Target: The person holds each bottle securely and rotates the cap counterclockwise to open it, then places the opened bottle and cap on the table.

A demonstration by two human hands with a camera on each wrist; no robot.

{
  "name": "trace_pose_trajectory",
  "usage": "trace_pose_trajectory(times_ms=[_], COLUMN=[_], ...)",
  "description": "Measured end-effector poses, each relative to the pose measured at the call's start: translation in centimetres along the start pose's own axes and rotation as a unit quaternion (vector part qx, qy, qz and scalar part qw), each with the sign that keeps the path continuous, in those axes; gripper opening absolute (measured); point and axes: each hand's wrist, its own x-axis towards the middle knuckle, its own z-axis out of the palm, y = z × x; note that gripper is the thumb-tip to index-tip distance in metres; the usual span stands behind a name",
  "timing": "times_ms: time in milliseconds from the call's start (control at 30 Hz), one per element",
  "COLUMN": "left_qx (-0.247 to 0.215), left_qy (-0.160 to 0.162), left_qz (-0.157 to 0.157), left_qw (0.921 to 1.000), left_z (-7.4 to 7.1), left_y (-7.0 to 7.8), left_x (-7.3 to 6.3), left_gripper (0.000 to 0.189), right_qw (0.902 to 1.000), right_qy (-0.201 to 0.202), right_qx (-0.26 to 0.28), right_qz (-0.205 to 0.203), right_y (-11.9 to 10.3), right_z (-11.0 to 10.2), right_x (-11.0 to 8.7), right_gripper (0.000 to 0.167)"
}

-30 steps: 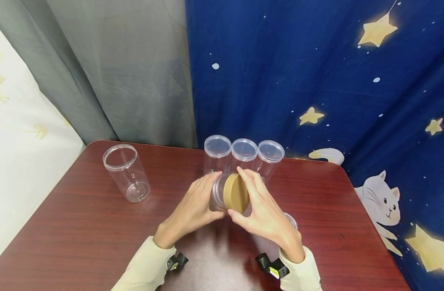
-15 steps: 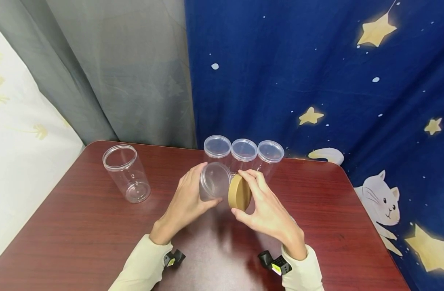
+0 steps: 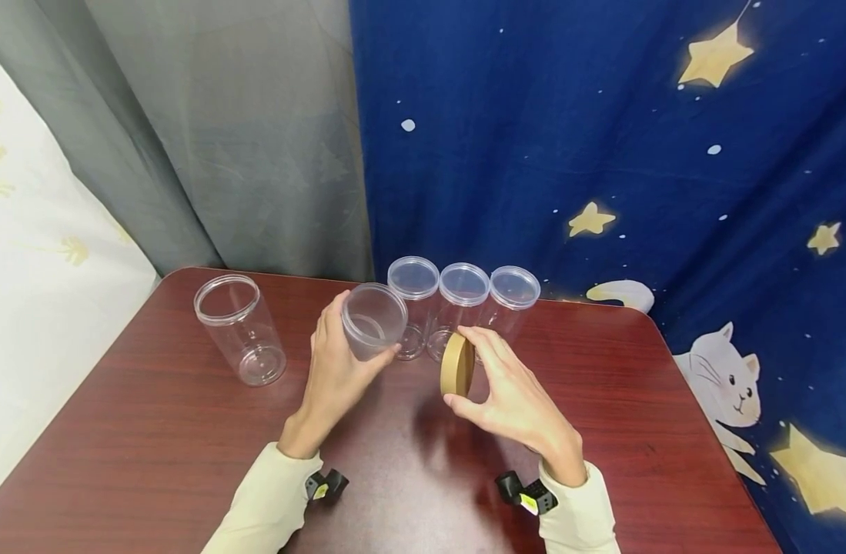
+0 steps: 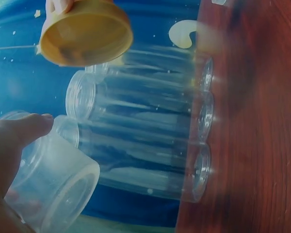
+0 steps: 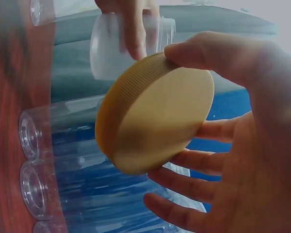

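My left hand (image 3: 334,373) grips a short frosted plastic jar (image 3: 372,317) above the table, thumb on its near side and fingers round the far side. The jar is tilted, and the left wrist view shows its round base pointing toward the table. My right hand (image 3: 518,400) holds a gold screw lid (image 3: 457,365) on edge, pinched between thumb and fingers. In the right wrist view the lid's ribbed rim and flat top show; its hollow underside faces the left wrist camera. Lid and jar are apart, with a gap between the hands.
Three tall clear jars with translucent lids stand in a row at the back: a left one (image 3: 413,281), a middle one (image 3: 464,286) and a right one (image 3: 515,288). A tall lidless clear jar (image 3: 241,331) stands at the table's (image 3: 152,431) back left. Curtains hang behind.
The gold lid has come off the frosted jar. My left hand has moved the jar left and away, tilting it, while my right hand keeps the lid almost in place, turned on edge.
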Motion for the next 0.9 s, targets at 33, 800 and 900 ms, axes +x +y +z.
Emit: trace_pose_trajectory(times_ms=[33,800,900], left_qx=[0.0,0.008,0.01], left_qy=[0.004,0.015,0.015], left_qz=[-0.01,-0.16,-0.171], left_qw=[0.9999,0.987,0.9851], left_z=[-0.1,0.5,0.5], left_y=[-0.2,-5.5,-5.8], left_x=[0.0,0.9,1.2], left_gripper=[0.102,0.1,0.101], right_qw=[1.0,0.9978,0.9974], right_qy=[-0.003,-0.047,-0.05], right_qx=[0.0,0.019,0.017], right_qz=[0.002,0.042,0.049], right_y=[0.1,2.4,2.7], right_z=[0.0,0.9,1.0], right_x=[0.0,-0.2,-0.3], right_gripper=[0.087,0.089,0.089])
